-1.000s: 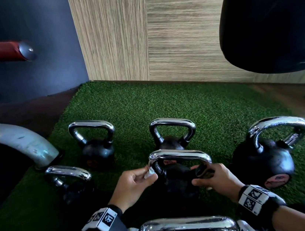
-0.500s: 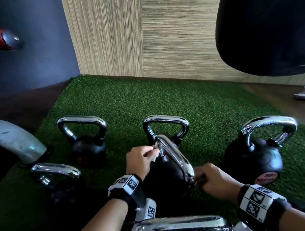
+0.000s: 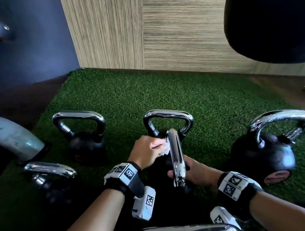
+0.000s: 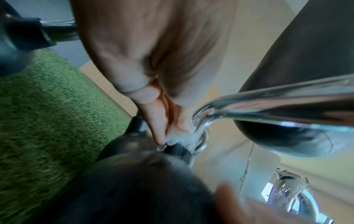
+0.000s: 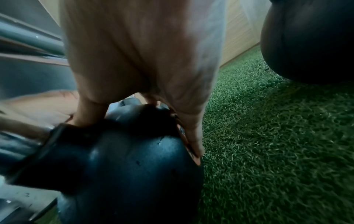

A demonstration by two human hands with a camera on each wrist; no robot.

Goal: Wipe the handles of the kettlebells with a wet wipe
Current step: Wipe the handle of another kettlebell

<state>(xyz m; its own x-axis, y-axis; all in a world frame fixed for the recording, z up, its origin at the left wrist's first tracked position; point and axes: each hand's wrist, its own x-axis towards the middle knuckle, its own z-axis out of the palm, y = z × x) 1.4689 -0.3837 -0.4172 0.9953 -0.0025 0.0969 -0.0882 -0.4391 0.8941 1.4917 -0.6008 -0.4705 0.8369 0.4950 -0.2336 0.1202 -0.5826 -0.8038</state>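
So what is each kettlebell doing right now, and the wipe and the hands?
Middle kettlebell: turned, handle end-on to the head camera.
Wipe: bunched against that handle.
Left hand: pinches the wipe.
Right hand: grips the middle kettlebell near the handle's base.
Big kettlebell: upright on the grass.
Back kettlebells: upright, untouched.

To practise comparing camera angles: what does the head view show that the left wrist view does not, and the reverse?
Only the head view shows the right hand steadying the black kettlebell and the other chrome-handled kettlebells. Only the left wrist view shows fingertips pinching the white wet wipe close up. Both show the left hand, the chrome handle and green artificial turf.
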